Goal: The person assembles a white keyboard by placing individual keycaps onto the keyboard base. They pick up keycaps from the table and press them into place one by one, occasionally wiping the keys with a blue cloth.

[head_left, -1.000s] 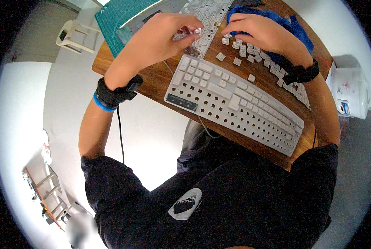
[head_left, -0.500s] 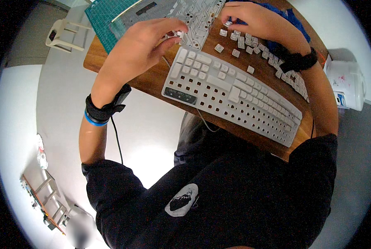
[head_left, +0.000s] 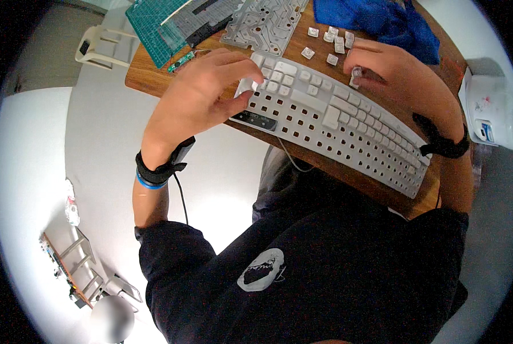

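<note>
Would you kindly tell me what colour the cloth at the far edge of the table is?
The cloth is bright blue, seen best in the head view, beyond the loose keycaps.

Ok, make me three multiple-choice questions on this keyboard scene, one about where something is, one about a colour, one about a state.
1. Where do the loose keycaps lie?
A. on the wooden table beyond the keyboard, beside the blue cloth
B. on the floor
C. on the green cutting mat

2. What colour is the cloth at the table's far edge?
A. red
B. blue
C. yellow

3. What state is the keyboard in?
A. every keycap fitted
D. most key slots empty, a few keycaps fitted at its far left
C. turned face down

Answers:
1 A, the small pale caps lie scattered on the table next to the cloth.
2 B, it is plainly blue.
3 D, rows of open square holes show, with caps fitted only near the left hand; the right hand holds a keycap at the far edge.
</note>
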Tool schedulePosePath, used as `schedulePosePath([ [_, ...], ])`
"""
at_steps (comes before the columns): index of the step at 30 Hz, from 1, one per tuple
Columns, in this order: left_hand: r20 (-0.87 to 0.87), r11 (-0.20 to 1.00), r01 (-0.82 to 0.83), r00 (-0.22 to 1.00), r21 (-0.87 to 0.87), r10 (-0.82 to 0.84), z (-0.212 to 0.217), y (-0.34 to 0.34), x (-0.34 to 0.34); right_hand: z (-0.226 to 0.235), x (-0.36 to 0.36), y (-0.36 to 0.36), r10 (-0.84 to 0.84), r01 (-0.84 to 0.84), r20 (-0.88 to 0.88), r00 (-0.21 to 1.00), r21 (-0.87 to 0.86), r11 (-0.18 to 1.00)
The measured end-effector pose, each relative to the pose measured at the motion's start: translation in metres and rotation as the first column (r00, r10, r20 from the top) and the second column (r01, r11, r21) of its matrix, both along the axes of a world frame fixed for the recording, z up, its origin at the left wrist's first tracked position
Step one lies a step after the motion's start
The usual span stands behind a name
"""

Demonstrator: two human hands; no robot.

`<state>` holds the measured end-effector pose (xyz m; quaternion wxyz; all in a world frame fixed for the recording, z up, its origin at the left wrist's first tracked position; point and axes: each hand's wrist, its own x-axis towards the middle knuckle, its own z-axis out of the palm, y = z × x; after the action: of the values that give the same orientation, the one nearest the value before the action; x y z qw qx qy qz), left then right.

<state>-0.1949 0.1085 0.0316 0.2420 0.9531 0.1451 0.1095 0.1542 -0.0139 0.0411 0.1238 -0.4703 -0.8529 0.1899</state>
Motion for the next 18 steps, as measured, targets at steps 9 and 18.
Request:
schedulePosePath([
  [9,0.034,0.995,-0.01,0.999,0.095,0.007,-0.005,-0.002,0.0,-0.012,-0.016,-0.008,0.078,-0.079,-0.094,0.993,-0.002,0.997],
  [18,0.085,0.998,-0.07,0.994,-0.005,0.07,-0.016,-0.006,0.0,-0.008,-0.033,0.001,0.068,-0.07,-0.041,0.997,-0.058,0.996],
])
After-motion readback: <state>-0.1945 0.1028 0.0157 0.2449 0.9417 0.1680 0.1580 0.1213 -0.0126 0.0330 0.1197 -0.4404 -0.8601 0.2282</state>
